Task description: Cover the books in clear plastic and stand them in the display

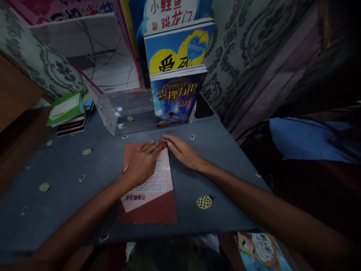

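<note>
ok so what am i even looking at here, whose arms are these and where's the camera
The one picture comes from a camera worn on a person's head, looking forward and down, so the two bare arms are the wearer's own. The left hand lies flat on a reddish-brown booklet with a pale text panel, which rests on a grey table cover with small pineapple prints. The right hand lies flat beside it, fingertips at the booklet's top right corner. Neither hand grips anything. Behind stand a dark blue storybook, a clear plastic stand and, to the left, a green-covered stack of books.
</note>
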`<state>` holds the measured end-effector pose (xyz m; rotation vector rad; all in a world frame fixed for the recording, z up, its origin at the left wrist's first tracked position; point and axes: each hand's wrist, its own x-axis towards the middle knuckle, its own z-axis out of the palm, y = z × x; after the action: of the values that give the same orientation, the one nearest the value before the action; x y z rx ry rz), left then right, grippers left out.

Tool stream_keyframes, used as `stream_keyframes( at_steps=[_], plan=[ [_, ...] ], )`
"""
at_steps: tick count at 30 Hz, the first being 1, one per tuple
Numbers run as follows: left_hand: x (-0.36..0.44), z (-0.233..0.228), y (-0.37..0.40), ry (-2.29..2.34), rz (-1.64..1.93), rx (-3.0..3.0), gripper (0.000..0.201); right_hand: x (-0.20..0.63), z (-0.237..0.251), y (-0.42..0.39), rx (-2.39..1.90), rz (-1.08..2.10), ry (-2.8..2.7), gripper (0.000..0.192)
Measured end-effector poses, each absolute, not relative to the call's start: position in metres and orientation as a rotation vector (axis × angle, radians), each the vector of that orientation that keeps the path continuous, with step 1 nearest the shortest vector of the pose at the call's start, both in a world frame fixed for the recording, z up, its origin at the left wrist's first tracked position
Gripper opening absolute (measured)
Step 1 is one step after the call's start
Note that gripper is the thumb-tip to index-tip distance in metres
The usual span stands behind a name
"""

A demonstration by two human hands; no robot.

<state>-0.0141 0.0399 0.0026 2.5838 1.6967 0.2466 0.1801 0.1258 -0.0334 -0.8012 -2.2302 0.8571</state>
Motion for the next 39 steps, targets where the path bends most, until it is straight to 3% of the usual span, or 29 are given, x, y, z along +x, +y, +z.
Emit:
stream_keyframes(
  at_steps=[6, 16, 22, 29, 39],
  plan=[
    [-0.005, 0.007, 0.019, 1.455, 0.237, 2.682, 0.058, 0.179, -0.033, 0.125, -0.789, 0.826, -2.228, 0.040],
    [-0.002, 0.013, -0.045, 1.278, 0.208, 2.727, 0.043, 0.177, -0.033, 0.121, -0.741, 0.637, -2.359, 0.040],
    [-0.004, 0.011, -0.068, 1.180, 0.191, 2.723, 0.054, 0.176, -0.033, 0.119, -0.729, 0.577, -2.390, 0.039],
    [-0.004, 0.007, -0.076, 1.176, 0.184, 2.851, 0.054, 0.178, -0.034, 0.105, -0.702, 0.464, -2.442, 0.037],
    [0.007, -0.005, -0.067, 1.304, 0.207, 2.950, 0.046, 0.196, -0.022, 0.078, -0.634, 0.582, -2.368, 0.031]
  ],
)
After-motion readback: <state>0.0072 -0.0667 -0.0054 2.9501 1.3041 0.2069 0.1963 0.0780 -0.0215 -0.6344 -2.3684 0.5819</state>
